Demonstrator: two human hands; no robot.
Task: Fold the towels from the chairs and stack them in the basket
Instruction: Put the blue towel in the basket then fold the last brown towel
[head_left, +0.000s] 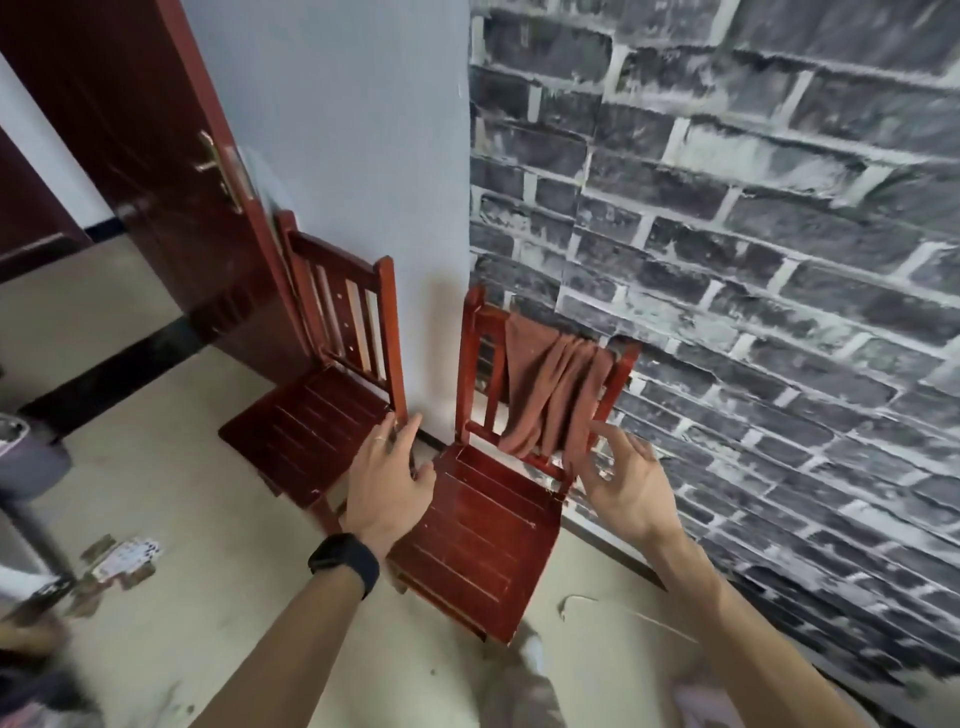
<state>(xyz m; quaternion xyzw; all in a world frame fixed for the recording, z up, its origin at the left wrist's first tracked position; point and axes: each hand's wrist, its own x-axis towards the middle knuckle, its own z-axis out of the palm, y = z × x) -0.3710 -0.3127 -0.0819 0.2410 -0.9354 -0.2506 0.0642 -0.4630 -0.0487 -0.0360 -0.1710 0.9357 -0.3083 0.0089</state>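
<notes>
The head camera looks down at two red wooden chairs that stand side by side against the wall. A brown towel (550, 395) hangs over the back rail of the right chair (483, 525), bunched up in long folds. The left chair (306, 441) has no towel on it. No basket can be seen. Both hands are empty, with the fingers spread apart. The left hand (387, 483) is near the gap between the two chairs. The right hand (623, 483) is just beside the bottom edge of the towel, and I cannot tell if a finger touches the cloth yet. The step now looks like taking this towel off the chair. A good way is to pinch the towel up high near the rail, one hand at each side, and lift it straight up so it does not catch on the chair posts. Pulling only the bottom edge could drag the towel down in a heap or tip the light chair. Holding two corners also makes the first fold easy.
</notes>
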